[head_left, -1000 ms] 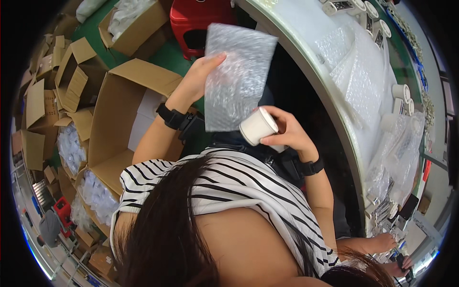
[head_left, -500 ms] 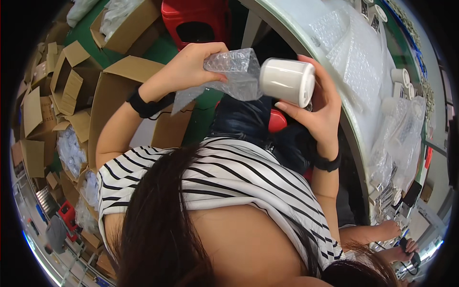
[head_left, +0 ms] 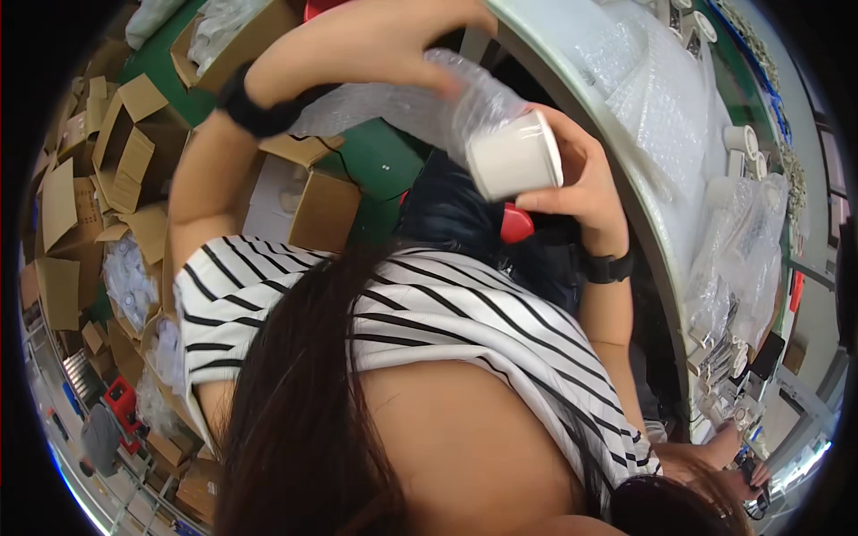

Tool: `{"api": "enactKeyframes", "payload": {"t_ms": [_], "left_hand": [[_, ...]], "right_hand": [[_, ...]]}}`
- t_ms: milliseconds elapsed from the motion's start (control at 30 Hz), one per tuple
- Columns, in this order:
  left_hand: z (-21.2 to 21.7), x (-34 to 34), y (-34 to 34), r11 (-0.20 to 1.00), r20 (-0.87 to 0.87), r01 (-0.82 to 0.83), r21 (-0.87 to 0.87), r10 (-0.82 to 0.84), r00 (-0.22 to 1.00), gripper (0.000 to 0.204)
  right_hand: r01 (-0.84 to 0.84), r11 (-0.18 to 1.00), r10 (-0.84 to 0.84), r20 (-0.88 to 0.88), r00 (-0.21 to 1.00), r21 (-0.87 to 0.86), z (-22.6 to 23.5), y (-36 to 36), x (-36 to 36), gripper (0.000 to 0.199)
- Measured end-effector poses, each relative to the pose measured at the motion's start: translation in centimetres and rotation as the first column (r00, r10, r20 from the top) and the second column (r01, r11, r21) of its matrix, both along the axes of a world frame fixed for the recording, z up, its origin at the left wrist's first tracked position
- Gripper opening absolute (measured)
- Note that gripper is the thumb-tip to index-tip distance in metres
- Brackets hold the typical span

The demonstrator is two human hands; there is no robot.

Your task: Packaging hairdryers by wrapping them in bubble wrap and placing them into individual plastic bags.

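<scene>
A white cylindrical device (head_left: 514, 161) sits tilted in my right hand (head_left: 585, 174), whose fingers curve round its right side. Clear bubble wrap (head_left: 478, 98) lies against the upper left of the cylinder and partly covers it. The loose tail of the wrap runs left beneath my left wrist. My left hand (head_left: 393, 45) is above the wrap, its fingers stretched out and apart from the thumb. That thumb is blurred and rests on or close to the wrap; firm contact cannot be made out.
To the right curves a table edge (head_left: 617, 134) with sheets of bubble wrap (head_left: 652, 116) and several white devices on it. Open cardboard boxes (head_left: 134, 143) crowd the left side. Below my hands is an open carton (head_left: 326, 210) on the green floor. Another person's hand (head_left: 719, 447) shows at lower right.
The wrap has come over the cylinder's end. My left hand has moved up and right, its fingers spreading off the wrap. The cylinder has shifted slightly left and turned.
</scene>
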State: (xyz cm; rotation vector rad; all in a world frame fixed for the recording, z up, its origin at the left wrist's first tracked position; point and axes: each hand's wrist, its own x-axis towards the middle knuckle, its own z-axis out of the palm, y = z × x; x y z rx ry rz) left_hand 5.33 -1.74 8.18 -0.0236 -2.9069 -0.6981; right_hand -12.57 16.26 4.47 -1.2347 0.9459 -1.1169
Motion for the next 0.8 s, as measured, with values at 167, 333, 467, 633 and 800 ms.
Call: {"api": "enactKeyframes", "payload": {"t_ms": [167,333,467,633,800], "left_hand": [[-0.7,0.5,5.3,0.750,-0.297,-0.504,0.428,0.644,0.705,0.017],[-3.7,0.8,5.8,0.823,-0.215,-0.372,0.430,0.493,0.843,0.015],[-0.1,0.2,6.3,0.844,-0.192,-0.448,0.295,0.512,0.837,0.019],[-0.6,-0.4,6.2,0.932,-0.346,-0.336,0.136,0.363,0.865,0.015],[-0.6,-1.1,6.3,0.938,-0.479,-0.332,-0.103,0.245,0.843,0.014]], "right_hand": [[0.336,0.940,-0.341,0.216,0.915,0.064,-1.9,0.7,0.5,0.069],[0.320,0.947,-0.314,0.273,0.909,0.023,-2.3,0.4,1.4,0.067],[0.448,0.894,-0.440,0.154,0.885,-0.024,-1.6,0.0,1.7,0.066],[0.499,0.762,-0.597,-0.146,0.789,-0.413,-0.9,-2.1,3.7,0.041],[0.276,0.734,-0.666,-0.576,0.474,-0.620,0.4,-1.3,3.3,0.042]]}}
